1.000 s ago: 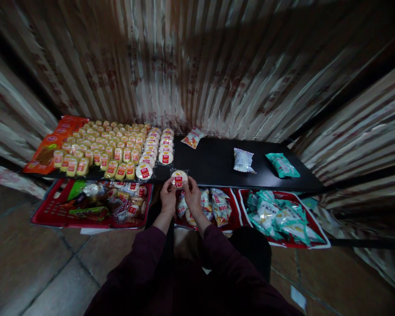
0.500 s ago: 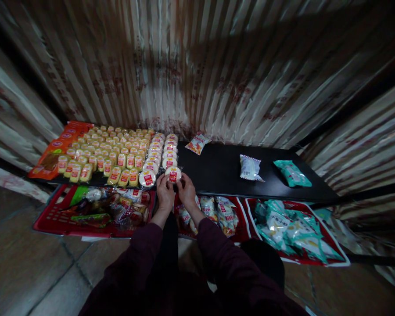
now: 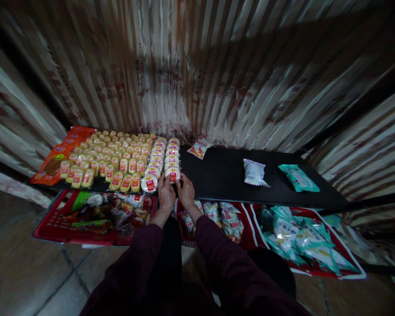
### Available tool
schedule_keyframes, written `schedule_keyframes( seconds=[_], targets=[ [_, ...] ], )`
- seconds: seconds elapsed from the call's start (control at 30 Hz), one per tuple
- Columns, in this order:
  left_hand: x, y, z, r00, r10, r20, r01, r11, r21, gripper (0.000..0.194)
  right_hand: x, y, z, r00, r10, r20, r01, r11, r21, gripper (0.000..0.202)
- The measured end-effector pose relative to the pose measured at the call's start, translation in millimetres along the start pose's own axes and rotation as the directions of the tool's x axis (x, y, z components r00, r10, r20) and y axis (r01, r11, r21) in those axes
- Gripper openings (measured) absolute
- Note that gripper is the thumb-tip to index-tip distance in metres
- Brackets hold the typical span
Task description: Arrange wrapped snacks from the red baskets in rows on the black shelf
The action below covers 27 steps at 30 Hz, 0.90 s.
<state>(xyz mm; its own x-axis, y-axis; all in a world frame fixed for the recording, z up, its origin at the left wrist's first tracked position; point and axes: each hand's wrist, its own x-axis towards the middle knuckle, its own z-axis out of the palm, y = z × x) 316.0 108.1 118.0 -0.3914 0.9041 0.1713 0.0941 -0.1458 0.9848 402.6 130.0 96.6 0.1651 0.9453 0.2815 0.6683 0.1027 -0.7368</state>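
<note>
A round white rice cracker (image 3: pixel 173 174) in clear wrap with a red label stands at the front of the right-hand column of crackers. My left hand (image 3: pixel 166 195) and my right hand (image 3: pixel 186 192) are at its lower edge, one on each side, fingers closed in on it. Behind it, similar wrapped crackers (image 3: pixel 172 151) lean in a line. Just left of my hands runs a second cracker column, with a front cracker (image 3: pixel 149 184) facing me. Several rows of small yellow wrapped cakes (image 3: pixel 116 180) fill the shelf farther left.
The black shelf (image 3: pixel 222 175) carries an orange bag (image 3: pixel 61 153), a red-and-white snack bag (image 3: pixel 200 147), a silver-white bag (image 3: pixel 255 171) and a teal bag (image 3: pixel 299 177). Below its front edge sit red baskets (image 3: pixel 49 224) of packaged snacks. Striped curtain hangs behind.
Both hands have pushed the front cracker slightly back, closer to the crackers behind it. My view has shifted a little, so the shelf sits lower in the picture.
</note>
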Motion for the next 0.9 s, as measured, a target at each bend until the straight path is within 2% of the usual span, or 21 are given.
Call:
schedule_keyframes(
  seconds=[0.13, 0.37, 0.43, 0.5, 0.63, 0.9],
  targets=[
    [0, 2, 0.2, 1.000, -0.007, 0.021, 0.007, 1.000, 0.017, 0.035, 1, 1, 1, 1.000, -0.015, -0.014, 0.015, 1.000, 0.000, 0.037],
    [0, 0, 2.9, 1.000, -0.012, -0.022, 0.010, 0.996, -0.085, 0.035, 3, 1, 1, 1.000, -0.005, 0.022, 0.006, 0.998, -0.063, 0.038],
    [0, -4, 3.6, 1.000, 0.015, -0.026, -0.016, 1.000, -0.008, 0.036, 3, 1, 2, 0.999, -0.005, 0.032, 0.007, 0.996, -0.086, 0.038],
    [-1, -9, 4.2, 0.998, 0.058, 0.006, -0.058, 0.986, 0.157, 0.038, 2, 1, 3, 0.999, -0.003, 0.041, 0.008, 0.993, -0.121, 0.037],
    [0, -18, 5.3, 0.987, 0.137, 0.090, -0.162, 0.896, 0.414, 0.042, 2, 1, 4, 0.999, 0.007, 0.050, 0.003, 0.981, -0.195, 0.037],
    [3, -28, 5.7, 0.976, 0.170, 0.132, -0.214, 0.844, 0.491, 0.041, 4, 2, 5, 0.998, -0.021, 0.057, 0.032, 0.979, -0.203, 0.039]
  ],
)
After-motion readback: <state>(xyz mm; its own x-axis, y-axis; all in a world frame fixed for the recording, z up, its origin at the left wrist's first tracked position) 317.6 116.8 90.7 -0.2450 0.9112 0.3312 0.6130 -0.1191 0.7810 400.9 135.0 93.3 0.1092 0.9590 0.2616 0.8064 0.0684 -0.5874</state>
